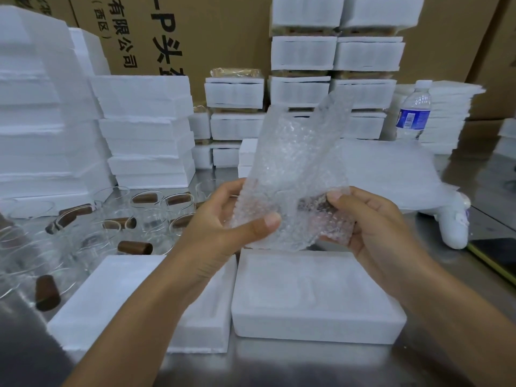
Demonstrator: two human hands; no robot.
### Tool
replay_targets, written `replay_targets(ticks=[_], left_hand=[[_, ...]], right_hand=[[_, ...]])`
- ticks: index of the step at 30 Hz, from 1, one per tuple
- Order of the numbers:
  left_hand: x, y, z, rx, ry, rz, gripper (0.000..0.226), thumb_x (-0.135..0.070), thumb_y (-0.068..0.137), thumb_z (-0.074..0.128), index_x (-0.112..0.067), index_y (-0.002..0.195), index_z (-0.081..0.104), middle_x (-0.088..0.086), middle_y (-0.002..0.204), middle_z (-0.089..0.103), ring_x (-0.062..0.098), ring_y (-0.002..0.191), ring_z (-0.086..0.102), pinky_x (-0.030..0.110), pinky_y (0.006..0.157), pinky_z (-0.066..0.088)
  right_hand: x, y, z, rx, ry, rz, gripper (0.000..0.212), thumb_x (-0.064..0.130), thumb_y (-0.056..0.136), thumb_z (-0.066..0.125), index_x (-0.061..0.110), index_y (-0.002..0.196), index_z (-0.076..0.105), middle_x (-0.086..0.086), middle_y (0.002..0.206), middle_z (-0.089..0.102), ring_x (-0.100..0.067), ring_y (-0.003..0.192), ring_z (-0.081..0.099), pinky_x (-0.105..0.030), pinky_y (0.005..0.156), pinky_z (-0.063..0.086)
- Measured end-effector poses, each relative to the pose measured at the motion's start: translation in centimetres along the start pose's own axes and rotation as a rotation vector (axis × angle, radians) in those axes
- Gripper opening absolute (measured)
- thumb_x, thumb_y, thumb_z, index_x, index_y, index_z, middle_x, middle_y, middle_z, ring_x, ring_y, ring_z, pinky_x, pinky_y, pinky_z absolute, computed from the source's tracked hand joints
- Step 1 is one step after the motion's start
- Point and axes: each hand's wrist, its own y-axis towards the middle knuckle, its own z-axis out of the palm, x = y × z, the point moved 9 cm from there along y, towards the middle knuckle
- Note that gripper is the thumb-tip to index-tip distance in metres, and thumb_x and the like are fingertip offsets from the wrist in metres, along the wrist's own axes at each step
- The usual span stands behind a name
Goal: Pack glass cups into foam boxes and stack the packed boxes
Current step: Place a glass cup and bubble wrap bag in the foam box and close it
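Head view: left hand (223,219), right hand (371,222) grip one bubble-wrap piece (296,163).

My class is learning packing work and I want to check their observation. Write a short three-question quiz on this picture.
1. True or false: the left hand and the right hand both hold the bubble wrap.
2. The loose glass cups stand: A to the person's left; B to the person's right; C in the hands.
3. Fill in: the water bottle has a ___ label.
Key: 1 true; 2 A; 3 blue.
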Motion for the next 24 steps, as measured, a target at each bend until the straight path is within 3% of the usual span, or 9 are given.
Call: replay_targets(ticks=[4,10,13,17,21,24], left_hand=[[-0.3,-0.3,1.3,0.067,-0.121,0.055,0.053,-0.035,0.066,0.077,-0.035,0.117,0.062,-0.005,0.121,0.066,0.017,0.113,0.063,0.031,0.087,0.053],[-0.3,-0.3,1.4,0.024,-0.272,0.07,0.058,-0.031,0.065,0.081,-0.036,0.119,0.061,-0.005,0.124,0.064,0.017,0.109,0.065,0.026,0.08,0.055],[-0.5,-0.4,1.5,0.048,-0.232,0.073,0.041,-0.036,0.065,0.074,-0.043,0.105,0.067,-0.008,0.118,0.067,0.014,0.107,0.065,0.023,0.076,0.055],[-0.6,-0.4,2.0,0.121,-0.141,0.081,0.033,-0.032,0.073,0.075,-0.045,0.103,0.068,-0.008,0.118,0.068,0.013,0.11,0.064,0.02,0.081,0.053],[-0.1,-0.4,2.2,0.14,-0.047,0.065,0.043,-0.039,0.064,0.074,-0.036,0.107,0.067,-0.004,0.118,0.067,0.016,0.114,0.061,0.024,0.089,0.051],[-0.2,-0.7,2.6,0.168,0.04,0.072,0.042,-0.04,0.063,0.074,-0.032,0.103,0.064,-0.007,0.113,0.068,0.011,0.11,0.063,0.019,0.084,0.05]], right_hand=[[-0.3,0.0,0.7,0.063,0.093,0.036,0.021,0.027,0.062,0.063,0.012,0.073,0.071,-0.01,0.08,0.07,-0.017,0.069,0.067,-0.025,0.058,0.055],[0.9,-0.2,0.8,0.098,-0.117,-0.073,0.027,0.041,0.075,0.061,0.019,0.086,0.073,-0.006,0.089,0.073,-0.014,0.082,0.068,-0.024,0.068,0.056],[2.4,-0.3,-0.4,-0.016,-0.203,-0.204,0.031,0.049,0.074,0.062,0.022,0.086,0.072,0.001,0.08,0.07,-0.009,0.076,0.064,-0.017,0.07,0.052],[3.1,0.0,-1.4,-0.089,-0.146,-0.238,0.023,0.047,0.064,0.068,0.028,0.076,0.075,0.008,0.076,0.071,-0.007,0.076,0.065,-0.022,0.079,0.052],[3.5,-0.1,-1.3,-0.101,-0.108,-0.278,0.021,0.045,0.061,0.071,0.028,0.072,0.076,0.008,0.068,0.07,-0.002,0.066,0.064,-0.012,0.068,0.049],[3.5,-0.3,-1.4,-0.11,-0.097,-0.287,0.013,0.036,0.065,0.072,0.025,0.072,0.075,0.005,0.066,0.07,-0.004,0.063,0.065,-0.014,0.062,0.051]])
